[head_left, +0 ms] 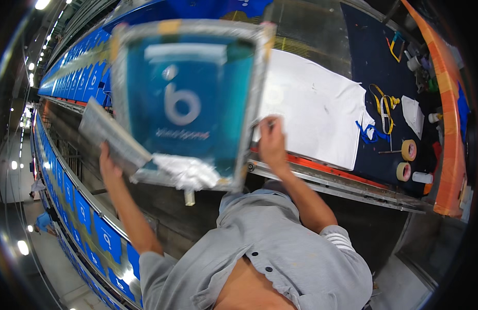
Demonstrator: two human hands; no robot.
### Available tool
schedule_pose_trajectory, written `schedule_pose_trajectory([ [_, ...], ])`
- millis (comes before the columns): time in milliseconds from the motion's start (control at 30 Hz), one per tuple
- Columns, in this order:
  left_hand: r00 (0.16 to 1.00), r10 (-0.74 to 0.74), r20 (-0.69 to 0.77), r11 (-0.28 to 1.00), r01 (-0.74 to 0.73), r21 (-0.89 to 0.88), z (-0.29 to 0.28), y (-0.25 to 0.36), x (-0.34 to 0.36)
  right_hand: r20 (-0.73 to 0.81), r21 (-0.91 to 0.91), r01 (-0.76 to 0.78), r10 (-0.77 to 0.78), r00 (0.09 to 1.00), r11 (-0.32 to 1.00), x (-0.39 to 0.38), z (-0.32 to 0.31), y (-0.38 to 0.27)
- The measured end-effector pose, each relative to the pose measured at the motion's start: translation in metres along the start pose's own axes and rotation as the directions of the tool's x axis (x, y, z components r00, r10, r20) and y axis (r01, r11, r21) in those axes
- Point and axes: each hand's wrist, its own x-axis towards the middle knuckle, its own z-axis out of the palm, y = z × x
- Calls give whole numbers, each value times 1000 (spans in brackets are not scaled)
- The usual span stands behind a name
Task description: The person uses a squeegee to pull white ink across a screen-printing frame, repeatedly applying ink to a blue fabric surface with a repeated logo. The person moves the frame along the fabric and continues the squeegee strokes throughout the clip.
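Observation:
A screen-printing frame (253, 88) with a grey taped rim hangs tilted and slightly blurred in front of me. Its teal mesh (223, 135) bears a pale round letter design with small lettering below. Thick white ink (190, 171) is heaped along the mesh's near edge. My left hand (111, 161) is closed on a wide pale squeegee (111, 133), whose lower end meets the frame's near left corner. At the frame's right side, my right hand (273, 142) has its fingers curled at the rim; their exact hold is partly hidden.
White cut fabric (316, 111) lies on the printing table right of the frame, bearing a faint print. Beyond it are a yellow tape measure (386, 111), tape rolls (409, 150) and an orange-covered barrier (450, 170). Blue printed panels (102, 232) line long tables at left.

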Motion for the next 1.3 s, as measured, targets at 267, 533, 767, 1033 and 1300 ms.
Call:
schedule_pose_trajectory([
  [267, 891, -187, 414, 965, 245, -92, 153, -157, 78, -344, -16, -76, 66, 937, 997, 128, -143, 70],
  [533, 757, -443, 480, 831, 548, -98, 139, -260, 96, -444, -132, -169, 94, 891, 977, 133, -181, 153],
  [767, 813, -402, 421, 890, 455, -28, 110, -248, 96, -422, 2, -196, 178, 889, 981, 126, -154, 171],
  [1033, 847, -321, 425, 844, 52, 534, 195, -179, 53, -451, -208, -193, 81, 889, 959, 136, -160, 203],
  [1300, 523, -278, 806, 4, -838, 546, 247, -291, -7, -445, -408, -241, 39, 895, 881, 145, -144, 200],
])
